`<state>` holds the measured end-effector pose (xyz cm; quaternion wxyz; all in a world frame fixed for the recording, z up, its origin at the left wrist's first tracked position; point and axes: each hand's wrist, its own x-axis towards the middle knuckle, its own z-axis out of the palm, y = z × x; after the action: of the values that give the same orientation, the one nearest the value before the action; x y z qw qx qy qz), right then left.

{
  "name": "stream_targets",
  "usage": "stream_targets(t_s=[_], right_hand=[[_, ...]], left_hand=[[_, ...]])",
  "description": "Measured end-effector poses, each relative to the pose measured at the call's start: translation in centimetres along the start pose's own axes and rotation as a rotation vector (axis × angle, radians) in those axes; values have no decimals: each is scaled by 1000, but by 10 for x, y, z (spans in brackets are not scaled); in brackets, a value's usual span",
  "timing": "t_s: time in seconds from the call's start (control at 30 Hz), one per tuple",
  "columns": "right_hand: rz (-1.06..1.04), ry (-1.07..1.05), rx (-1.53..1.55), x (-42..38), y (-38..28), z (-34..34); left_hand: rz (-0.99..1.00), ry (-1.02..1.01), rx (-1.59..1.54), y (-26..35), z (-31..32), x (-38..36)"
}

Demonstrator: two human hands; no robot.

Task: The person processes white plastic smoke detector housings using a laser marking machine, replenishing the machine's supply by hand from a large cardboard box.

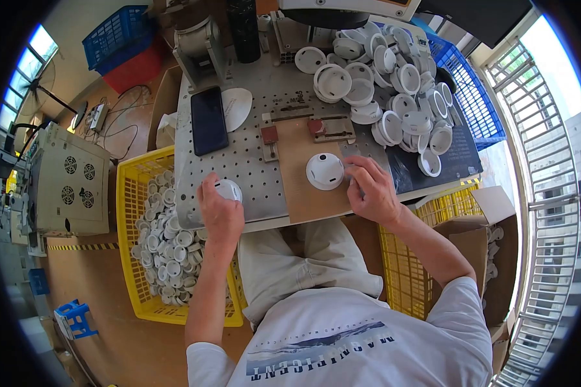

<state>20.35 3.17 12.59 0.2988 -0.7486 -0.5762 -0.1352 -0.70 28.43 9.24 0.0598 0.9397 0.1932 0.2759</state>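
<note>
At the bench's front edge, my left hand (221,211) is closed around a white round plastic cover (229,189) with a small slot in its top. My right hand (373,191) has its fingers curled in at the right rim of a second white round cover (325,171). That cover lies flat on a brown board (297,205) and shows a dark round hole and dark slots. Behind it, two metal stop blocks with red pads, a left one (269,137) and a right one (323,128), are on the perforated metal plate (255,184).
White covers (403,84) are heaped at the back right of the bench. A phone (208,121) and a white disc-shaped sheet (237,108) lie at the left. Below left, a yellow basket (128,258) holds many white parts. A blue basket (487,126) is behind the heap.
</note>
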Motion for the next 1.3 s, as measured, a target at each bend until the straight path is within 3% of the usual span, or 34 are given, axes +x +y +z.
stream_targets(t_s=[0.07, 0.13, 0.23, 0.57, 0.6, 0.67, 0.87, 0.93, 1.07, 1.13, 1.23, 1.3], right_hand=[[65, 52, 55, 10, -15, -1], [237, -76, 58, 20, -33, 1], [292, -221, 83, 28, -30, 13], [249, -483, -30, 62, -32, -3], [152, -501, 53, 63, -26, -1], [60, -516, 134, 64, -22, 3], [140, -528, -20, 73, -32, -3], [56, -576, 136, 69, -21, -1], [222, -580, -6, 73, -30, -1], [84, -563, 79, 72, -28, -4], [186, -485, 72, 74, -28, 13], [143, -417, 99, 74, -26, 13]], left_hand=[[-13, -6, -3, 0, 1, -1], [-23, -9, -2, 1, 0, 0], [-44, -5, -30, 6, -5, 1], [-58, -16, -20, 1, 0, 1], [-65, -14, -29, 1, 0, 0], [-64, -14, -21, 0, 1, -1], [-65, -9, -39, 1, -2, 1], [-68, -13, -50, 1, -1, 0], [-26, 3, -39, 1, -1, 2], [-29, 7, -41, 1, -3, 1], [-35, 5, -34, 3, -2, 3], [-35, 6, -58, 1, -2, 1]])
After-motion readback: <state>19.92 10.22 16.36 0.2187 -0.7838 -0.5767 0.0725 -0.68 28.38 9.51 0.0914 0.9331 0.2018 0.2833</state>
